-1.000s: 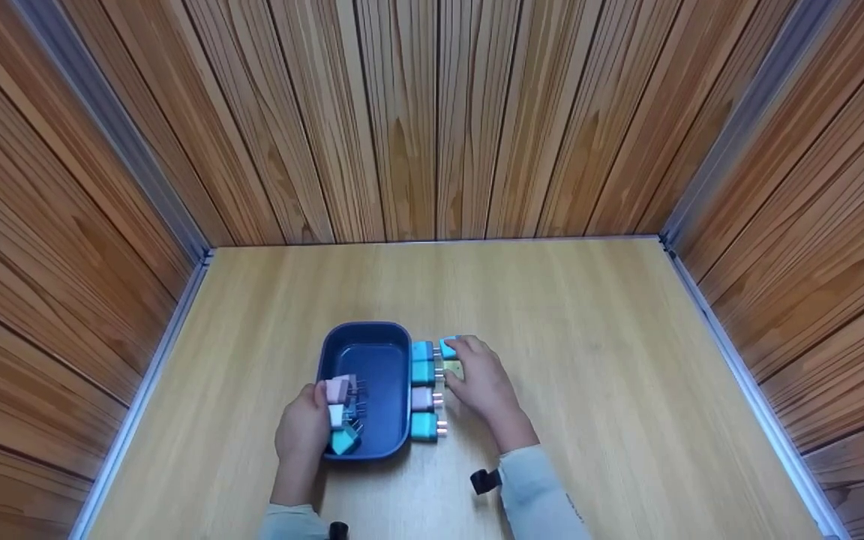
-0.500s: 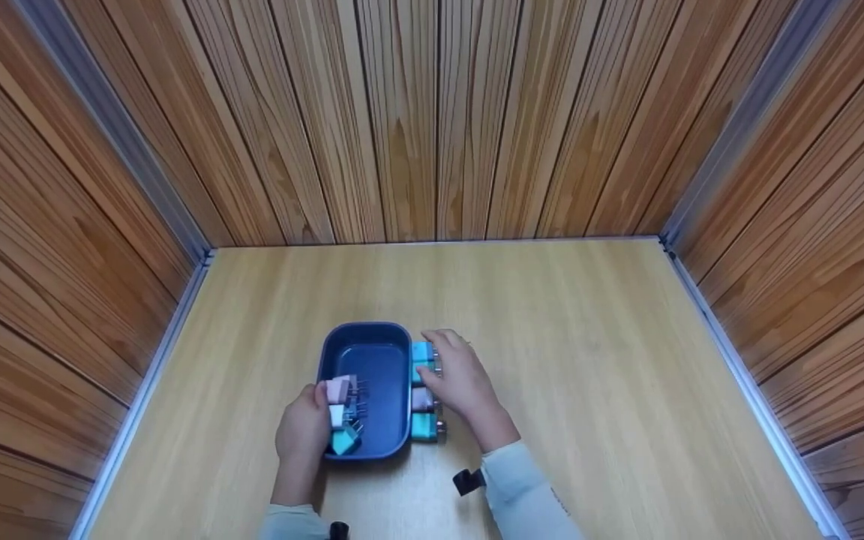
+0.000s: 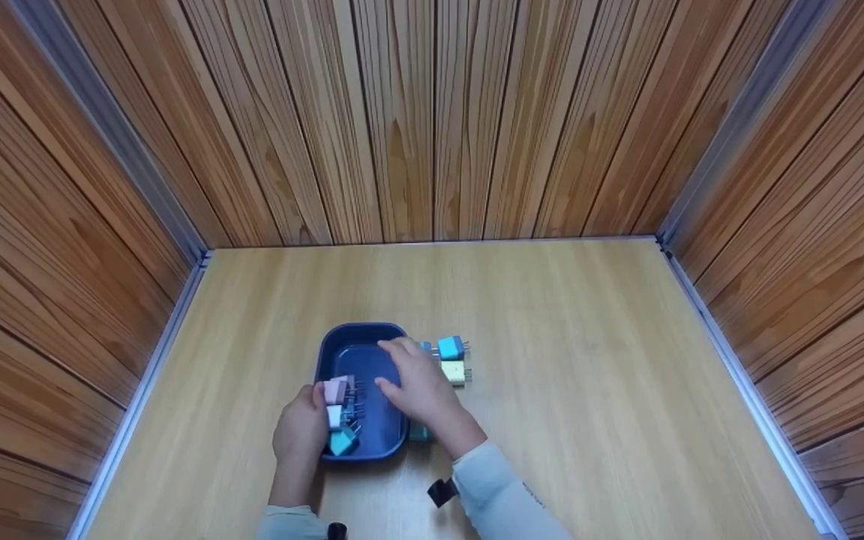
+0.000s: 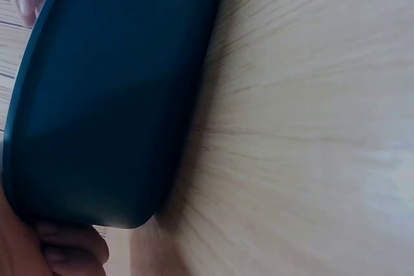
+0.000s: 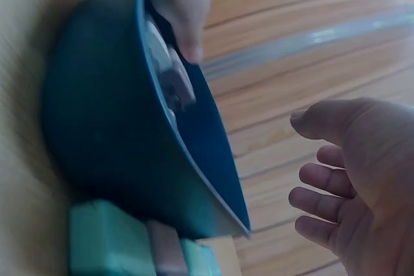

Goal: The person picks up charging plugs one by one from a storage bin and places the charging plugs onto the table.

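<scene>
A deep blue tub [image 3: 381, 439] stands on the table. My left hand [image 3: 301, 429] grips its left rim, thumb over the edge, beside a pink-lilac plug [image 3: 334, 391], a white one [image 3: 334, 415] and a teal one [image 3: 341, 441] lying inside with prongs pointing right. My right hand [image 3: 418, 382] is above the tub's right rim, fingers spread apart and nothing held; the right wrist view shows its palm [image 5: 375, 185] bare. Against the tub's right wall stand more plugs, mostly hidden by that hand; a teal plug [image 5: 110, 240] shows in the right wrist view.
Right of the tub a blue plug [image 3: 450, 347] and a pale yellow plug [image 3: 452, 371] lie on the wooden table [image 3: 589, 390]. Wood-panelled walls [image 3: 432, 120] enclose the table at the back and both sides.
My right hand has moved left from the blue and yellow plugs, past the row beside the tub, to over its right rim. Those two plugs now show uncovered. My left hand keeps its grip.
</scene>
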Demonstrator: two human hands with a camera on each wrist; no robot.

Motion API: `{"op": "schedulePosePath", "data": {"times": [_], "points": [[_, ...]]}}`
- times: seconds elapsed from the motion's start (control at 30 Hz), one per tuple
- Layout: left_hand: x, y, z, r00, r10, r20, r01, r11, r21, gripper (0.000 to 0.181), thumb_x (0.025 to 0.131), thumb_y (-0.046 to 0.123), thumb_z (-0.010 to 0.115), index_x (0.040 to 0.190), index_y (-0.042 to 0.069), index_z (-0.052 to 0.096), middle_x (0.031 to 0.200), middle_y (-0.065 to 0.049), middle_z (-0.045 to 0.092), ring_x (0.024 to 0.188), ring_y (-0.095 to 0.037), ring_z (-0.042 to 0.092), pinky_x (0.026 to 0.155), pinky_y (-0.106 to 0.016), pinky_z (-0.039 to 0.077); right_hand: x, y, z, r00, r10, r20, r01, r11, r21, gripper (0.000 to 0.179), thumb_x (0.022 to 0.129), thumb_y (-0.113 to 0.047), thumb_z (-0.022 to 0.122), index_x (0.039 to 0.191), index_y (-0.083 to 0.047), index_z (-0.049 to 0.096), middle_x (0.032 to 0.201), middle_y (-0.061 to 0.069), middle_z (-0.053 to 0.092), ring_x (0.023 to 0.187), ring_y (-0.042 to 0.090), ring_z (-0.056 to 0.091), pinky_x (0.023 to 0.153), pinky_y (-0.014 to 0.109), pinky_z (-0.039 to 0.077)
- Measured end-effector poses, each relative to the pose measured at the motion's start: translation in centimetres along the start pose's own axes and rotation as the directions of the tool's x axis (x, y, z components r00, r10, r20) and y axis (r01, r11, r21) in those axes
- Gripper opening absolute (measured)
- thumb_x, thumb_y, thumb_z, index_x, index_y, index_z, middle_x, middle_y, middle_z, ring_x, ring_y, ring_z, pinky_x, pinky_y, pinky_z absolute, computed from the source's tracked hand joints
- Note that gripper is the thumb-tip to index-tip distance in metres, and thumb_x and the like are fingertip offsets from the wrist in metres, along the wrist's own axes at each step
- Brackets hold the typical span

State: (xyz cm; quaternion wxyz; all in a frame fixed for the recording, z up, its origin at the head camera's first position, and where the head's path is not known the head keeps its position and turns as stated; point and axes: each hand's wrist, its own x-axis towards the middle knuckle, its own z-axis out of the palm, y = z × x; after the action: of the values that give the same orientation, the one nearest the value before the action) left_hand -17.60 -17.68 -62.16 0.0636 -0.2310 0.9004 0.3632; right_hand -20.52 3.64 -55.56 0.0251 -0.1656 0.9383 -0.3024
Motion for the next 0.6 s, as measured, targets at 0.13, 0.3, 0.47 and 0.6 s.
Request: {"op": "schedulePosePath", "data": {"times": [0.13,0.3,0.47,0.6], "points": [[0.0,-0.1,0.1,1.000,0.023,-0.014,-0.022,1.000,0.012,0.053,0.110,0.051,0.033,0.117,0.008,0.063,0.088,-0.008,0.066,0.074,-0.023,0.060,0.061,-0.033,0.040,0.3,-1.0,1.3,0.998,-0.029,0.047,0.031,0.999,-0.026,0.061,0.100,-0.045,0.065,0.154,-0.029,0.044,0.153,-0.002,0.048,0.142,0.019,0.046,0.109,0.042,0.045],[0.0,-0.4,0.1,0.999,0.048,-0.022,-0.048,0.999,0.018,0.055,0.110,0.052,0.032,0.115,0.008,0.064,0.084,-0.008,0.065,0.071,-0.024,0.059,0.059,-0.034,0.039,0.7,-2.0,2.8,0.992,-0.073,0.098,0.079,0.995,-0.061,0.060,0.099,-0.042,0.066,0.153,-0.026,0.046,0.151,-0.002,0.049,0.142,0.020,0.046,0.112,0.043,0.042],[0.0,-0.4,0.1,0.998,0.052,-0.020,-0.052,0.998,0.020,0.054,0.110,0.051,0.031,0.113,0.008,0.064,0.081,-0.008,0.064,0.069,-0.023,0.059,0.057,-0.033,0.039,0.7,-2.4,3.8,0.988,-0.090,0.127,0.102,0.990,-0.093,0.058,0.100,-0.039,0.066,0.152,-0.025,0.047,0.149,-0.001,0.051,0.140,0.020,0.048,0.112,0.042,0.043],[0.1,-0.3,0.2,0.997,0.064,-0.034,-0.064,0.998,0.026,0.052,0.110,0.048,0.032,0.109,0.008,0.064,0.077,-0.007,0.063,0.066,-0.023,0.057,0.055,-0.034,0.037,0.8,-2.5,4.3,0.986,-0.113,0.124,0.131,0.981,-0.144,0.056,0.100,-0.037,0.066,0.151,-0.021,0.049,0.148,0.001,0.052,0.139,0.020,0.049,0.113,0.040,0.041]]}}
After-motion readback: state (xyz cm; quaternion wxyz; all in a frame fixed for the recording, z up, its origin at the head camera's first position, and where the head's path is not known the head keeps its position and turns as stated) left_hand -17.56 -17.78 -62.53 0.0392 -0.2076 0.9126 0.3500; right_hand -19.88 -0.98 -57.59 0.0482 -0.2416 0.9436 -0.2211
